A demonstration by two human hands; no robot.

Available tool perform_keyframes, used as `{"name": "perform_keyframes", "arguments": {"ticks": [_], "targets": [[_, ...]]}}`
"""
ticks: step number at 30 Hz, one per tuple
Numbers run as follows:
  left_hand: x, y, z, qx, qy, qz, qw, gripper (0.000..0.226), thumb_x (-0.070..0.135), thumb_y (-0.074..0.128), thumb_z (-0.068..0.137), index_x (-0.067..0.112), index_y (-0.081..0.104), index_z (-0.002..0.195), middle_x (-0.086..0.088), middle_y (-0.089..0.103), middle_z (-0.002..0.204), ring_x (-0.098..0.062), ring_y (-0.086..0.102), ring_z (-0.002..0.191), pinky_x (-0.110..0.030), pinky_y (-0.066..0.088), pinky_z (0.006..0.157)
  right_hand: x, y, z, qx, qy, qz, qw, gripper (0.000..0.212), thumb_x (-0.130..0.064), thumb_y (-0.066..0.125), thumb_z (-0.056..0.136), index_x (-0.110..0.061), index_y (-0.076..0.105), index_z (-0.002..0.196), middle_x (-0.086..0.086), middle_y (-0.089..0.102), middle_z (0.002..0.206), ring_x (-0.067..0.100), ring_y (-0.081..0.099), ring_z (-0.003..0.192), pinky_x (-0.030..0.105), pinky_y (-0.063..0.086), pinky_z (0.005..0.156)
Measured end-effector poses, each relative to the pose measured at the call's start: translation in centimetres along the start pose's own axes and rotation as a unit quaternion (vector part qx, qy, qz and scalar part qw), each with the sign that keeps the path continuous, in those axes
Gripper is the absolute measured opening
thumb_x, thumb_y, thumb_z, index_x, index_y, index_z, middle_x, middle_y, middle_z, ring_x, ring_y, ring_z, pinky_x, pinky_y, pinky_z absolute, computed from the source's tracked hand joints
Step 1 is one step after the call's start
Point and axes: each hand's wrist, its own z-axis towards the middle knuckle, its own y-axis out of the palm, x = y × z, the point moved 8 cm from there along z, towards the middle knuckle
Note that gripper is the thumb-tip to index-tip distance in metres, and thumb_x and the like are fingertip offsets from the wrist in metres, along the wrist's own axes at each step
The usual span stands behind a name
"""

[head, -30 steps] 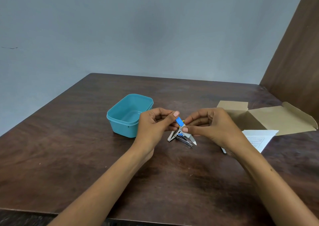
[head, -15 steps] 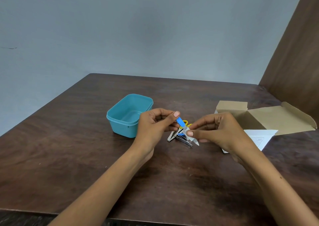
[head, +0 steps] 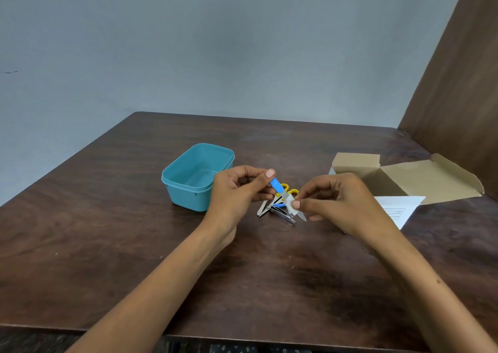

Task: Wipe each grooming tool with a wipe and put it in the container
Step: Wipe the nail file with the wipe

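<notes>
My left hand [head: 237, 191] pinches the blue handle of a small grooming tool [head: 277, 185] above the table. Around that tool's metal blade, my right hand [head: 336, 204] pinches a small white wipe [head: 291, 204]. Below them lies a pile of metal grooming tools [head: 280, 212], with yellow-handled scissors [head: 289, 189] partly hidden behind the hands. An open teal container [head: 196, 177] stands just left of my left hand, with nothing visible inside.
An opened cardboard box [head: 404, 177] lies flat at the right, with a white printed sheet [head: 396, 210] in front of it. A brown wooden panel [head: 458, 83] rises at the table's right edge. The dark wooden table [head: 134, 245] ends near me.
My right hand has slid the wipe down the tool's blade, to the right and away from my left hand. The left hand has kept its hold on the blue handle.
</notes>
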Motion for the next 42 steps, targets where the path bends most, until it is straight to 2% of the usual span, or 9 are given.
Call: {"name": "perform_keyframes", "arguments": {"ticks": [4, 9, 12, 16, 22, 24, 29, 36, 42], "targets": [[-0.1, -0.4, 0.1, 0.017, -0.013, -0.012, 1.0, 0.016, 0.013, 0.069, 0.081, -0.002, 0.07, 0.088, -0.006, 0.07, 0.066, -0.009, 0.066, 0.056, -0.016, 0.055, 0.058, -0.5, -0.5, -0.3, 0.012, -0.021, -0.049, 0.999, 0.009, -0.008, 0.076, 0.073, -0.011, 0.071, 0.066, 0.009, 0.072, 0.068, 0.024, 0.067, 0.068, 0.04, 0.057, 0.068], [-0.7, -0.2, 0.2, 0.019, -0.034, -0.006, 0.999, 0.018, 0.013, 0.071, 0.079, -0.003, 0.071, 0.089, -0.007, 0.07, 0.065, -0.009, 0.066, 0.055, -0.018, 0.056, 0.058, -3.6, -2.3, -1.3, 0.094, -0.148, -0.162, 0.971, 0.007, -0.011, 0.076, 0.074, -0.015, 0.071, 0.07, -0.01, 0.069, 0.068, -0.001, 0.063, 0.07, 0.008, 0.045, 0.059], [-0.8, -0.2, 0.1, 0.019, -0.04, -0.007, 0.999, 0.017, 0.011, 0.071, 0.08, -0.004, 0.07, 0.088, -0.006, 0.07, 0.064, -0.011, 0.066, 0.056, -0.02, 0.057, 0.059, -4.8, -0.5, -1.5, 0.044, -0.232, -0.192, 0.953, 0.01, -0.011, 0.071, 0.08, -0.017, 0.073, 0.087, -0.009, 0.068, 0.076, 0.005, 0.063, 0.074, 0.013, 0.05, 0.063], [-0.8, -0.2, 0.0, 0.014, -0.04, -0.005, 0.999, 0.016, 0.011, 0.07, 0.081, -0.004, 0.07, 0.088, -0.005, 0.07, 0.062, -0.012, 0.067, 0.056, -0.02, 0.057, 0.057, -5.0, 2.2, -1.9, 0.004, -0.325, -0.318, 0.891, 0.017, -0.016, 0.061, 0.081, -0.019, 0.075, 0.091, -0.001, 0.067, 0.084, 0.017, 0.063, 0.067, 0.033, 0.05, 0.054], [-0.9, -0.1, 0.0, 0.009, -0.041, 0.007, 0.999, 0.015, 0.009, 0.07, 0.08, -0.004, 0.07, 0.087, -0.005, 0.071, 0.062, -0.011, 0.067, 0.056, -0.019, 0.056, 0.056, -4.0, 2.8, -3.0, 0.004, -0.341, -0.386, 0.858, 0.016, -0.011, 0.063, 0.072, -0.016, 0.075, 0.08, 0.003, 0.067, 0.08, 0.023, 0.063, 0.06, 0.021, 0.044, 0.047], [-0.9, 0.0, -0.1, 0.007, -0.038, 0.01, 0.999, 0.014, 0.009, 0.071, 0.08, -0.004, 0.07, 0.086, -0.005, 0.071, 0.062, -0.01, 0.067, 0.055, -0.018, 0.055, 0.055, -3.8, 2.7, -3.1, 0.01, -0.339, -0.393, 0.855, 0.016, -0.01, 0.064, 0.069, -0.016, 0.075, 0.078, 0.003, 0.067, 0.079, 0.022, 0.062, 0.058, 0.016, 0.038, 0.049], [-0.8, 0.2, -0.3, -0.005, -0.035, 0.013, 0.999, 0.013, 0.007, 0.07, 0.08, -0.004, 0.069, 0.086, -0.003, 0.07, 0.06, -0.008, 0.066, 0.053, -0.017, 0.055, 0.053, -4.5, 3.0, -2.6, 0.035, -0.343, -0.381, 0.858, 0.022, -0.018, 0.051, 0.082, -0.012, 0.073, 0.083, 0.005, 0.064, 0.082, 0.023, 0.061, 0.063, 0.024, 0.044, 0.046], [-0.7, -0.1, -0.1, 0.01, -0.031, 0.017, 0.999, 0.011, 0.009, 0.071, 0.08, -0.001, 0.071, 0.085, -0.003, 0.071, 0.062, -0.009, 0.067, 0.054, -0.018, 0.056, 0.054, -2.5, 3.0, -3.7, 0.019, -0.327, -0.408, 0.852, 0.02, -0.003, 0.076, 0.069, -0.017, 0.071, 0.082, 0.002, 0.063, 0.083, 0.021, 0.059, 0.063, 0.025, 0.044, 0.044], [-0.7, 0.0, -0.2, 0.007, -0.027, 0.023, 0.999, 0.011, 0.008, 0.071, 0.079, -0.001, 0.071, 0.085, -0.003, 0.071, 0.061, -0.01, 0.067, 0.055, -0.019, 0.056, 0.056, -3.8, 2.3, -3.2, 0.043, -0.337, -0.361, 0.869, 0.014, -0.014, 0.059, 0.078, -0.015, 0.072, 0.083, 0.003, 0.064, 0.082, 0.021, 0.06, 0.063, 0.024, 0.042, 0.049]]}}
